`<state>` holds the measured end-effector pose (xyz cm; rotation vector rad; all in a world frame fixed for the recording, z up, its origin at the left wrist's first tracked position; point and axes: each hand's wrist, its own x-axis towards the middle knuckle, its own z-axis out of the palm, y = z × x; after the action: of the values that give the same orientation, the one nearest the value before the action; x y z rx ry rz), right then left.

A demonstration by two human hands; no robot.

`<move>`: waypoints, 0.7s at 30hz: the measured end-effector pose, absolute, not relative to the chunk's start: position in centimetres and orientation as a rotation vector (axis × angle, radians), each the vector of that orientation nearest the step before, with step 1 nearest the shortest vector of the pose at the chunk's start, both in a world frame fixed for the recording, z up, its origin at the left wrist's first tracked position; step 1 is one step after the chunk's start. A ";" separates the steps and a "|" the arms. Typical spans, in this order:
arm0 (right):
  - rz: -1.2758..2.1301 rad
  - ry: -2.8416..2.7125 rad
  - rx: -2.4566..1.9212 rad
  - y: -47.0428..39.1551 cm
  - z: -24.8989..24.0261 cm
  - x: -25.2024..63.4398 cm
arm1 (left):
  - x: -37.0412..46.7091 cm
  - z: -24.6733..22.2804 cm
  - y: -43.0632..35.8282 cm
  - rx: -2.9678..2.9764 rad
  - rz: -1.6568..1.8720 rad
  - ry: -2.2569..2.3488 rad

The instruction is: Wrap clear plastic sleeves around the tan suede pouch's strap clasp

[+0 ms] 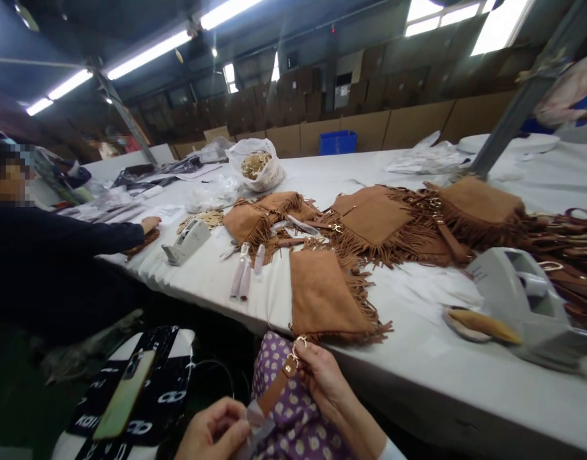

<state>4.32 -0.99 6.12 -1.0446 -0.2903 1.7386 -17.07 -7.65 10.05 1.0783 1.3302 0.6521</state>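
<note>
Low in front of me, a brown leather strap [275, 391] runs between my two hands above a purple flowered cloth [312, 418]. My right hand [327, 378] is closed, pinching the gold metal clasp [296, 348] at the strap's upper end. My left hand [216, 429] is closed at the lower end, its thumb and finger on a clear plastic wrapping [257, 423] around the strap. Just beyond the clasp, a brown suede bag [322, 287] with fringe lies at the table's edge. Whether the clasp is joined to that bag I cannot tell.
More fringed bags [374, 214] lie across the white table [317, 169]. Grey tape dispensers [190, 241] stand at left and right. Behind are a plastic bag of fittings [257, 165] and a blue bin [338, 142]. A phone [125, 396] lies on a stool; a co-worker [48, 255] sits left.
</note>
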 end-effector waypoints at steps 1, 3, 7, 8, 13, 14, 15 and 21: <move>1.717 -0.288 -1.051 -1.0 6.0 4.2 | -16.9 9.9 -7.3 1.095 0.653 1.351; 1.662 -0.295 -1.064 -1.2 6.0 3.8 | -16.2 9.6 -6.8 1.122 0.650 1.347; 1.580 -0.361 -1.077 -1.9 6.1 3.3 | -14.2 9.1 -5.5 1.103 0.638 1.270; 1.572 -0.377 -1.082 -2.1 6.1 3.2 | -13.7 9.1 -5.2 1.095 0.649 1.264; 1.597 -0.473 -1.054 -3.1 5.3 2.9 | -11.5 9.1 -3.7 1.120 0.740 1.289; 1.621 -0.474 -1.047 -3.1 5.2 3.0 | -11.2 9.1 -3.5 1.133 0.752 1.288; 1.643 -0.453 -1.053 -3.1 5.1 3.1 | -11.0 9.0 -3.4 1.143 0.755 1.284; 1.639 -0.296 -1.170 -2.3 5.1 4.2 | -10.4 8.3 -3.1 1.233 0.708 1.319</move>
<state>4.17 -2.29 5.12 -1.1695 -0.2962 1.6391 -10.36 -3.05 8.34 1.2330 1.3185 0.7083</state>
